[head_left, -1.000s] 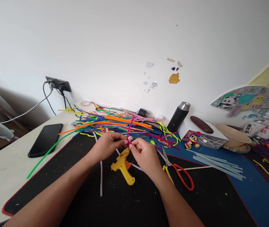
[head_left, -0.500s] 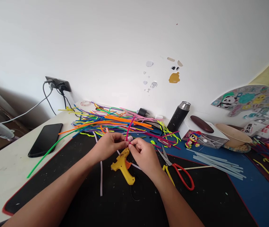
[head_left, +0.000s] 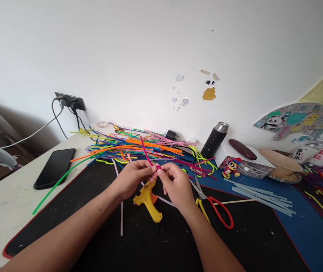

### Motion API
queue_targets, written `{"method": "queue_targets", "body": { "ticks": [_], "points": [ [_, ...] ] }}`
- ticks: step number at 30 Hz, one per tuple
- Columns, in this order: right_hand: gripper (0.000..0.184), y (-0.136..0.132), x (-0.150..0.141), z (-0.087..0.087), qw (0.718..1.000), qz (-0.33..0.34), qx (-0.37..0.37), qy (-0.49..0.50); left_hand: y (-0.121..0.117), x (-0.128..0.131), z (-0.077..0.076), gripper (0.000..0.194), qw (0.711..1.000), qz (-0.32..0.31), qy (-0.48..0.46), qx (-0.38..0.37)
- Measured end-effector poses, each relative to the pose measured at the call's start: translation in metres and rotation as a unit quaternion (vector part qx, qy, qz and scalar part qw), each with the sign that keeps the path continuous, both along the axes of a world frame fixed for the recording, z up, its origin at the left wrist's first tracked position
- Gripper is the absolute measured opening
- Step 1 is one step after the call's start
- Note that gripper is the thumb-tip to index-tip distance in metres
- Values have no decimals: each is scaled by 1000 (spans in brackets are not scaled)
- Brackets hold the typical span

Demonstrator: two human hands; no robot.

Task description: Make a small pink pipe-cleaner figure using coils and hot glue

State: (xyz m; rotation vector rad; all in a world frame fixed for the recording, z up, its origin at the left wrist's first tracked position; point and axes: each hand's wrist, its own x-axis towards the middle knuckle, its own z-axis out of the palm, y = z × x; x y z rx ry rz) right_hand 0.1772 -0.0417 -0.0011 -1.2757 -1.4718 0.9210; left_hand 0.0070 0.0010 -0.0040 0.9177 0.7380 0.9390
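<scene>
Two bare hands met fingertip to fingertip just above and beyond a yellow hot-glue gun (head_left: 148, 201), with the left hand (head_left: 132, 177) and the right hand (head_left: 177, 185) both pinched on one magenta pipe cleaner (head_left: 145, 150). Its long axis ran from that pinch upward and away from the person, leaning left, so the free length stood clear of the fingers on the left hand's side. That made the left hand the nearer one to the tail, which came out beside its thumb and forefinger; the right hand had hold of the lower end (how much of the stem was folded there, the fingers hid). Neither grip was slack: thumb pressed to forefinger on each side, the two pinches touching or all but touching. Behind the tail's tip lay the heap of loose pipe cleaners (head_left: 150, 145), though whether it touched them could not be told. Red-handled scissors (head_left: 204, 196) lay on the black mat (head_left: 258, 234), to the right of the right hand.
</scene>
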Motion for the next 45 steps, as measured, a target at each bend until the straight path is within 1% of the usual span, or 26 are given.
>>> {"method": "queue_targets", "body": {
  "ticks": [3, 6, 10, 13, 15, 17, 20, 22, 25, 27, 28, 29, 30, 31, 33, 34, 36, 38, 40, 42, 45],
  "points": [
    [24, 0, 1, 4, 1000, -3, -9, -1, 1, -1, -3, 35, 1000, 1, 12, 14],
    [25, -1, 2, 6, 1000, -10, -8, -15, 2, -2, -5, 38, 998, 12, 37, 44],
    [25, 1, 3, 5, 999, -7, -15, -28, 4, -4, -2, 38, 989, 28, 94, 110],
    [24, 2, 3, 2, 999, -5, -13, -49, 4, -6, 1, 37, 974, 37, 151, 166],
    [24, 2, 4, 0, 997, -6, -4, -74, 4, -9, 2, 35, 958, 41, 195, 205],
    [22, 2, 5, -1, 995, -8, 11, -102, 3, -11, 2, 32, 933, 49, 246, 256],
    [20, 2, 6, -1, 989, -11, 41, -139, 2, -14, 3, 25, 877, 63, 317, 356],
    [20, 2, 7, -2, 986, -8, 56, -155, 3, -14, 4, 22, 844, 64, 343, 407],
    [19, 3, 7, -4, 982, -4, 68, -179, 4, -14, 6, 21, 818, 51, 366, 441],
    [17, 4, 7, -6, 978, -5, 76, -195, 4, -15, 7, 21, 813, 41, 378, 442],
    [17, 4, 7, -7, 977, -6, 78, -198, 3, -15, 7, 21, 816, 37, 381, 432],
    [16, 4, 6, -8, 978, -7, 79, -195, 3, -14, 7, 21, 827, 34, 380, 413],
    [17, 4, 6, -8, 979, -9, 77, -187, 3, -14, 7, 22, 845, 29, 371, 384],
    [17, 4, 5, -8, 982, -12, 72, -174, 2, -13, 7, 24, 870, 24, 351, 345],
    [19, 3, 4, -7, 988, -16, 57, -140, 1, -10, 5, 29, 927, 13, 278, 253],
    [20, 3, 4, -6, 991, -16, 48, -122, 1, -8, 3, 33, 950, 10, 231, 208],
    [22, 2, 3, -5, 996, -11, 29, -86, 0, -3, -1, 37, 979, 17, 147, 137],
    [23, 2, 2, -3, 998, -5, 15, -54, -1, 1, -4, 40, 992, 25, 92, 87],
    [23, 2, 2, -2, 1000, -3, 5, -30, -2, 4, -6, 41, 996, 29, 62, 58],
    [22, 2, 2, -2, 1000, -5, -1, -25, -3, 5, -6, 42, 997, 29, 56, 48],
    [21, 2, 2, -3, 999, -13, -9, -42, -5, 5, -2, 42, 994, 32, 81, 69]
  ]
}}
